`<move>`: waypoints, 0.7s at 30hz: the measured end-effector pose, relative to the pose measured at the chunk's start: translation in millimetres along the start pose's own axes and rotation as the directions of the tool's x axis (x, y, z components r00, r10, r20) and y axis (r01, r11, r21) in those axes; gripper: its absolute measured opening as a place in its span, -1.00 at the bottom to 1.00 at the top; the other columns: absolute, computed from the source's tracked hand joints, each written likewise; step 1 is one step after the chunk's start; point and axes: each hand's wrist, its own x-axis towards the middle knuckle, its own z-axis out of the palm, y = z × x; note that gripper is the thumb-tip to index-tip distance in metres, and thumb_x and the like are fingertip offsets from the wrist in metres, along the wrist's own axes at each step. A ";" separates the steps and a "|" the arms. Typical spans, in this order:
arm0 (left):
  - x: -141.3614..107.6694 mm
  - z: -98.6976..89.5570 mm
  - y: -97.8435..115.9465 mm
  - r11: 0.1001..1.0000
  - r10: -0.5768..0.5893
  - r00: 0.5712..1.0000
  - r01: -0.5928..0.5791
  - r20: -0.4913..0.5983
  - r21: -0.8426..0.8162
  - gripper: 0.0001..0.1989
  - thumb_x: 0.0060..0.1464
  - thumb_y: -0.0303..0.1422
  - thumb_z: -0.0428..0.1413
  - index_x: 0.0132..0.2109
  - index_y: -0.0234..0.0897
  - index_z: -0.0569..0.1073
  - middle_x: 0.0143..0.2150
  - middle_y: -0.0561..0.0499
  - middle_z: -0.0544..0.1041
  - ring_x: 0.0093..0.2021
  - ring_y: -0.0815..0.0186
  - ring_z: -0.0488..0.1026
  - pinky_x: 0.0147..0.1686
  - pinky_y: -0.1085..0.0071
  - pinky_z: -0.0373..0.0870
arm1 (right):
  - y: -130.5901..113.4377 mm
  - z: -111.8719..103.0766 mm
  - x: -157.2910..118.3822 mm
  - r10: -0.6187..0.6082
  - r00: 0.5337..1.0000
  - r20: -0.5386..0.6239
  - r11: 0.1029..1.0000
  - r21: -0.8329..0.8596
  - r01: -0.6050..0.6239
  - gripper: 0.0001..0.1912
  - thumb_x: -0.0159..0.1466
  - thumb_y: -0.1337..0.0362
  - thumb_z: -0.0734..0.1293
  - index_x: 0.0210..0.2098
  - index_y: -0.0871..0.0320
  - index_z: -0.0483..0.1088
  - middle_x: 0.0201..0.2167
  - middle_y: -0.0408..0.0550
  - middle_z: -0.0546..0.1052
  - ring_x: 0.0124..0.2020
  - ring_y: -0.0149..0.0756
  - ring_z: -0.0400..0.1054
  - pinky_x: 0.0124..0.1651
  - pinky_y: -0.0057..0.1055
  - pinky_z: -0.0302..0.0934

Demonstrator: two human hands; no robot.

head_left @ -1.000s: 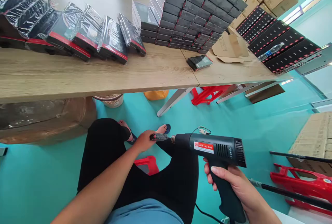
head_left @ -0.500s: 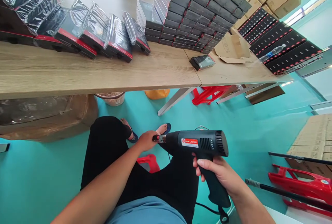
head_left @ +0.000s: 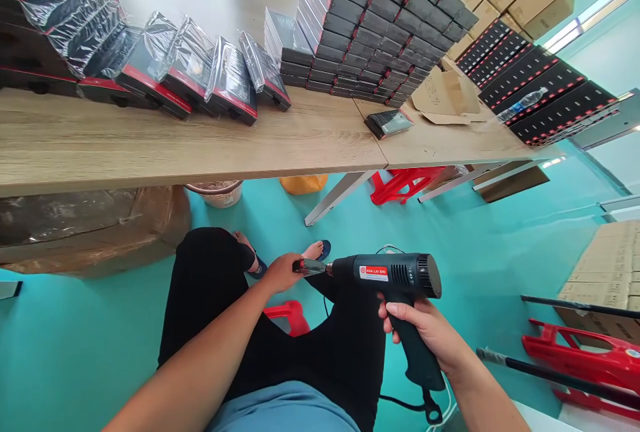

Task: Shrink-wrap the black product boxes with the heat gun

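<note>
My right hand (head_left: 417, 325) is wrapped round the grip of a dark heat gun (head_left: 385, 275), which lies level with its nozzle pointing left. In front of the nozzle, my left hand (head_left: 283, 274) pinches a small film-wrapped box (head_left: 311, 267), black and red at its near end. The nozzle tip is very close to the box; I cannot tell if they touch. My left fingertips are partly hidden behind the box. Both hands are above my lap, below the table edge.
On the wooden table (head_left: 200, 149) lie film-wrapped boxes (head_left: 233, 82) at left, a tall stack of dark boxes (head_left: 370, 32), one loose box (head_left: 389, 123) and flattened cardboard (head_left: 447, 95). Underneath are a bin (head_left: 217, 195) and a red stool (head_left: 403, 185). A cord hangs from the heat gun.
The heat gun has shifted slightly right, away from my left hand, so more of the small box shows. My left hand has hardly moved and keeps its hold.
</note>
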 end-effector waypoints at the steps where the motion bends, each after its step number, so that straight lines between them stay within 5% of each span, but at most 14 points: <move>1: 0.0 -0.1 -0.2 1.000 -0.007 1.000 0.007 0.002 -0.020 -0.89 -0.03 -0.28 0.24 -0.35 -0.22 0.53 -0.31 -0.02 0.57 -0.29 0.18 0.47 -0.32 0.37 0.23 | 1.8 0.7 1.3 -0.003 1.000 -0.003 1.000 0.020 0.003 -0.54 0.11 0.07 0.54 -0.10 0.24 0.56 -0.32 0.02 0.60 -0.42 -0.29 0.45 -0.42 -0.40 0.38; 6: 3.1 -8.4 2.5 0.897 -0.175 0.984 0.162 0.006 -0.411 -0.75 -0.21 -0.36 0.30 -0.27 -0.25 0.57 -0.37 0.00 0.59 -0.30 0.14 0.52 -0.23 0.30 0.38 | 6.8 -5.3 0.9 -0.011 1.000 0.011 0.981 0.193 0.008 -0.58 0.12 0.13 0.54 -0.11 0.25 0.56 -0.32 0.02 0.60 -0.40 -0.30 0.46 -0.43 -0.44 0.39; 10: 6.7 -23.6 6.4 0.397 -0.382 0.922 0.217 0.054 -0.892 -0.76 -0.17 -0.31 0.30 -0.30 -0.28 0.49 -0.44 -0.02 0.58 -0.43 0.19 0.54 -0.27 0.25 0.49 | 12.8 -18.2 -7.7 0.059 0.998 0.032 0.958 0.278 -0.066 -0.59 0.09 0.14 0.55 -0.14 0.25 0.57 -0.36 0.02 0.59 -0.45 -0.32 0.44 -0.49 -0.48 0.35; 13: 6.2 -34.6 7.2 0.117 -0.454 0.871 0.264 0.185 -0.957 -0.81 -0.04 -0.27 0.23 -0.34 -0.32 0.47 -0.48 -0.09 0.58 -0.49 0.18 0.54 -0.35 0.23 0.54 | 21.6 -23.3 -13.7 0.131 0.988 0.083 0.947 0.286 -0.149 -0.58 0.06 0.15 0.56 -0.14 0.25 0.58 -0.37 0.02 0.59 -0.47 -0.32 0.45 -0.52 -0.49 0.33; 16: 5.0 -40.4 6.5 0.036 -0.460 0.863 0.255 0.211 -0.966 -0.79 0.00 -0.25 0.20 -0.34 -0.36 0.50 -0.46 -0.17 0.61 -0.47 0.13 0.57 -0.36 0.19 0.57 | 29.9 -20.3 -15.9 0.143 0.979 0.146 0.942 0.284 -0.179 -0.56 0.07 0.14 0.55 -0.12 0.26 0.57 -0.35 0.04 0.59 -0.46 -0.31 0.46 -0.51 -0.48 0.34; 21: 4.2 -41.4 4.4 0.035 -0.468 0.859 0.254 0.208 -0.967 -0.75 -0.02 -0.25 0.18 -0.30 -0.39 0.53 -0.49 -0.17 0.60 -0.50 0.10 0.55 -0.38 0.16 0.56 | 34.5 -7.4 -11.6 0.114 0.970 0.216 0.935 0.306 -0.178 -0.56 0.10 0.16 0.54 -0.10 0.28 0.56 -0.34 0.04 0.59 -0.46 -0.33 0.46 -0.49 -0.49 0.34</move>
